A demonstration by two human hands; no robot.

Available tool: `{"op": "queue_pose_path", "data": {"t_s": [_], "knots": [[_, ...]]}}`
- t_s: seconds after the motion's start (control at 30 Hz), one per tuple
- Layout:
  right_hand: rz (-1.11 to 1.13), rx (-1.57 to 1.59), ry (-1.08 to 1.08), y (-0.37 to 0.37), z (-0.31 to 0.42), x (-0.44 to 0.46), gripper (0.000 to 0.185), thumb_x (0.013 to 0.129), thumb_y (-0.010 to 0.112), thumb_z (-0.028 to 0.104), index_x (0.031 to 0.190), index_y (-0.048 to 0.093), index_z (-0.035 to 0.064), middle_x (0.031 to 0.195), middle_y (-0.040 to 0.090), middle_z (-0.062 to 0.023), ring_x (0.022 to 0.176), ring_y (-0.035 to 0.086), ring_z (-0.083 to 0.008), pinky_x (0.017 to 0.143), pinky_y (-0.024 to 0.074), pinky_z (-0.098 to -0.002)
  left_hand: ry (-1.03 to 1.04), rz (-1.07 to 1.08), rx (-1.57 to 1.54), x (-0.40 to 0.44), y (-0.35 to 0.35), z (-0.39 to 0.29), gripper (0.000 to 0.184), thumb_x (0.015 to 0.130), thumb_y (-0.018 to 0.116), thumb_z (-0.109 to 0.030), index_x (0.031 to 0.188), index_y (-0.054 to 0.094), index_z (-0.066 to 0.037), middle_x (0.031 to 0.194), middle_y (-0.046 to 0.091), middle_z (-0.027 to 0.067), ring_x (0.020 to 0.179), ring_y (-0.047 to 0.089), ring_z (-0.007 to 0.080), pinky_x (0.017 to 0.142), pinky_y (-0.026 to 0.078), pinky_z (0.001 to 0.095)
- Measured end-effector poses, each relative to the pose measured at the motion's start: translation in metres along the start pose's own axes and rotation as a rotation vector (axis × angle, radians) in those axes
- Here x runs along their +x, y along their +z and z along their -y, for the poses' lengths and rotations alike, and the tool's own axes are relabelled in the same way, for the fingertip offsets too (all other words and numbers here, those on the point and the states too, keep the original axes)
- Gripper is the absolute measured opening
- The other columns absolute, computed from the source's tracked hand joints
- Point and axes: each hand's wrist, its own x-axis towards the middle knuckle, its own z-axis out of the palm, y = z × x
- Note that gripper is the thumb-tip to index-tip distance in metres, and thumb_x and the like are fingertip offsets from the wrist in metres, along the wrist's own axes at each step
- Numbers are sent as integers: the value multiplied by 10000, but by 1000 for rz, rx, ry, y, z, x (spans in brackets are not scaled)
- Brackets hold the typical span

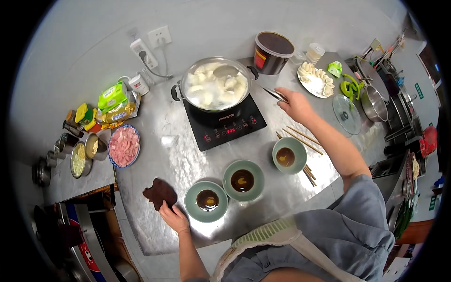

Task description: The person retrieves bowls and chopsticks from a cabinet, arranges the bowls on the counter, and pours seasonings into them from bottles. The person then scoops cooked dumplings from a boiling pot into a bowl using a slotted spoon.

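My right hand [295, 107] is closed around the handle of a metal ladle [273, 94], whose bowl sits in a steaming pot [215, 84] of pale dumplings. The pot stands on a black induction cooker [226, 123] with a lit red display. At the lower left, my left hand [174, 217] rests with fingers apart at the edge of a dark brown cloth [161, 193]. Just right of it is a green bowl [206, 217] with dark sauce. Beside that stand a second sauce bowl [243, 196] and a third [290, 164], which lies near several chopsticks [304, 140].
A plate of raw dumplings [315, 81], a brown tub [272, 52], green peppers [350, 87] and a glass lid [346, 114] are at the right. Left of the cooker are a bowl of raw meat [124, 145], seasoning containers [81, 160] and packages [112, 97].
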Motion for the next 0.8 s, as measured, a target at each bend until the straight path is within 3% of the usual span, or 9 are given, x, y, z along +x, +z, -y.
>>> {"op": "queue_pose_path", "data": {"t_s": [0.07,0.13,0.17,0.23,0.33,0.43,0.57,0.67,0.8], "knots": [[25,177,118,-4,8,0,503,862,644,79,1353,549,130,974,680,-158,795,676,-290,676,523,-409,1,1,-5,0,0,0,439,972,506,-207,1344,487,25,1259,495,234,1184,479,414,1027,388,487],[243,894,314,-8,12,0,551,914,601,88,1445,456,117,913,654,-84,757,665,-192,636,502,-334,2,-3,-56,-1,0,2,433,971,503,-191,1344,486,28,1257,492,236,1183,477,410,1029,386,486],[241,893,315,-11,15,-2,551,914,601,88,1445,456,117,913,654,-84,757,665,-192,636,502,-334,4,-2,-58,-1,1,3,433,971,503,-191,1344,486,28,1257,492,236,1183,477,410,1029,386,486],[257,1267,269,-21,27,-7,580,929,563,74,1481,389,114,976,612,-49,840,644,-122,689,488,-260,3,6,-99,-2,1,6,428,967,500,-172,1342,484,33,1249,492,236,1176,478,405,1031,385,481],[295,1443,202,-35,45,-11,601,913,557,67,1480,370,138,1088,586,-70,936,637,-135,783,487,-245,-6,14,-109,-1,1,6,424,964,496,-158,1342,482,36,1239,492,237,1163,482,404,1029,386,478],[314,1419,107,-47,58,-14,561,894,567,61,1425,406,144,1151,556,-78,1007,619,-138,862,475,-245,-5,13,-98,-1,0,6,425,960,497,-148,1342,481,39,1237,492,234,1157,485,401,1026,388,476],[255,1395,-15,-51,73,-17,460,899,623,98,1323,448,136,1162,552,-64,1008,623,-141,855,489,-255,-1,14,-93,0,0,4,428,958,497,-146,1343,480,40,1238,492,233,1156,486,400,1024,390,475],[184,1254,-75,-48,79,-18,346,910,671,130,1208,494,127,1088,569,-33,975,614,-121,807,499,-258,-14,16,-86,1,0,3,431,957,498,-145,1344,479,42,1237,494,232,1156,486,398,1024,391,472],[-8,1024,43,-31,75,-14,136,943,661,158,1014,569,86,864,591,-3,828,596,-76,697,489,-247,-12,23,-73,1,-1,3,429,960,502,-149,1345,480,38,1243,492,234,1165,485,399,1025,392,472]]}}
